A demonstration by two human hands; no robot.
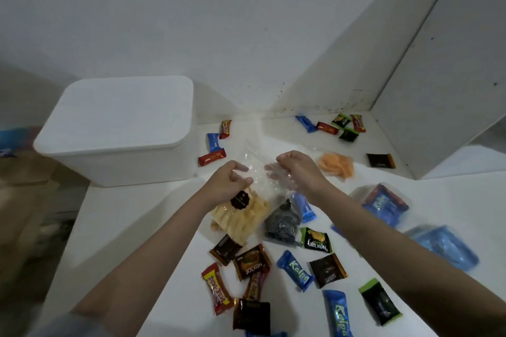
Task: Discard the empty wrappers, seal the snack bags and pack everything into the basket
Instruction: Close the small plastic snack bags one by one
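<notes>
A clear plastic snack bag (241, 217) of pale yellow sticks with a dark round label lies at the middle of the white table (131, 227). Its open clear top stands up between my hands. My left hand (228, 182) pinches the bag's top on the left side. My right hand (297, 171) grips the same clear top on the right. A second clear bag with dark cookies (282, 224) lies just right of it. A clear bag of orange snacks (335, 165) sits further right. The white basket (120, 131) stands at the back left.
Several small wrapped snacks are scattered: red and blue ones (215, 145) beside the basket, a cluster (338, 124) by the back wall, and brown, blue and green ones (295, 268) near me. Blue packs in clear plastic (383, 205) lie at right. A white wall block (438, 90) stands right.
</notes>
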